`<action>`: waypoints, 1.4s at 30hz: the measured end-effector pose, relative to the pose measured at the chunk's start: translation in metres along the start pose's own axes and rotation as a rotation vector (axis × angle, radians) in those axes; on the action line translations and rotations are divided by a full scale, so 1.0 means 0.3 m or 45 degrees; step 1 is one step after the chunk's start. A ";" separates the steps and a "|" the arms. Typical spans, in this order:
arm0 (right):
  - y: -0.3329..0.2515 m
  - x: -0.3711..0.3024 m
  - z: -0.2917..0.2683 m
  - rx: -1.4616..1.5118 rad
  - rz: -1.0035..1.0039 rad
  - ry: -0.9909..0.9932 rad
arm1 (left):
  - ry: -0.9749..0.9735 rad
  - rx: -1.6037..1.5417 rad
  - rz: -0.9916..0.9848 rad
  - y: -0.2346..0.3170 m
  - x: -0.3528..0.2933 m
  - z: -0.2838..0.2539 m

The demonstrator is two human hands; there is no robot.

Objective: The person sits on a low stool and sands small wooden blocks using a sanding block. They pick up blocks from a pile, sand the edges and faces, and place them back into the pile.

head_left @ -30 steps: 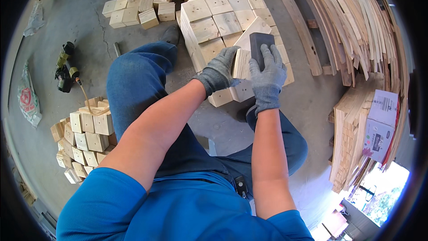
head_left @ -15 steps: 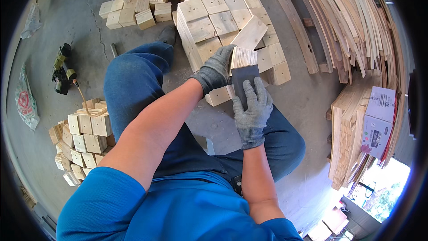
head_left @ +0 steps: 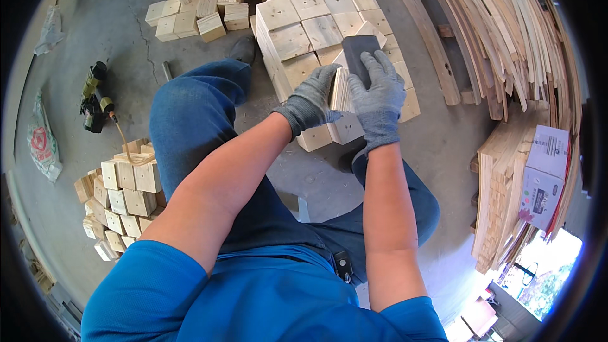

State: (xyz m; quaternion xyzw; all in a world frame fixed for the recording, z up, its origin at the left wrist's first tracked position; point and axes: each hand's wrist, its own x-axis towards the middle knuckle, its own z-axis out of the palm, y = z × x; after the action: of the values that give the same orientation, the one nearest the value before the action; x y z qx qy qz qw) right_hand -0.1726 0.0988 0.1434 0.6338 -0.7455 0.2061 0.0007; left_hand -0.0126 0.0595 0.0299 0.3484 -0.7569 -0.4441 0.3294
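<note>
My left hand (head_left: 310,100), in a grey knit glove, is closed around a small wooden block (head_left: 340,92) with layered edges. Over the near side of the big stack of wooden blocks (head_left: 308,31), this piece is held tilted, clear of my lap. My right hand (head_left: 381,96), gloved as well, grips a flat dark grey sanding block (head_left: 358,50), with fingers lying along its top. The sanding block is just beyond and right of the held piece; whether they touch is hard to make out. A pale board on the stack is partly hidden behind it.
Loose wooden blocks (head_left: 209,6) lie at the far left, and another pile (head_left: 130,199) sits beside my left knee. A nail gun (head_left: 93,98) with a hose rests on the floor. Long strips (head_left: 481,19) and a carton (head_left: 544,177) stand at right.
My right hand has pushed the sanding block away from me, past the wooden block. The wooden block has turned in my left hand. My right leg has shifted slightly.
</note>
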 end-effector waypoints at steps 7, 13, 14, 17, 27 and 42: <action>0.197 -0.077 -0.121 0.020 0.151 0.046 | -0.013 -0.035 -0.063 0.015 0.002 0.002; 0.382 -0.159 -0.321 0.058 0.249 0.117 | -0.049 -0.031 -0.116 0.064 0.005 -0.009; 0.402 -0.177 -0.349 0.051 0.274 0.135 | -0.051 -0.032 -0.103 0.072 0.007 -0.011; 0.425 -0.216 -0.398 0.106 0.361 0.193 | -0.089 -0.053 -0.165 0.018 0.002 -0.011; 0.399 -0.255 -0.449 1.111 1.004 0.433 | -0.239 0.318 -0.143 0.209 0.029 -0.147; 0.476 -0.281 -0.556 2.587 0.737 0.767 | -0.676 0.823 -0.073 0.428 0.188 -0.207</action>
State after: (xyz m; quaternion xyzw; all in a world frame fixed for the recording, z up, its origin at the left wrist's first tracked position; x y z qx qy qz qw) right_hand -0.3345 0.2457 0.2300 0.0638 -0.3179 0.8628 -0.3879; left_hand -0.0232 0.0323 0.1805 0.3280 -0.9060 -0.2670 -0.0160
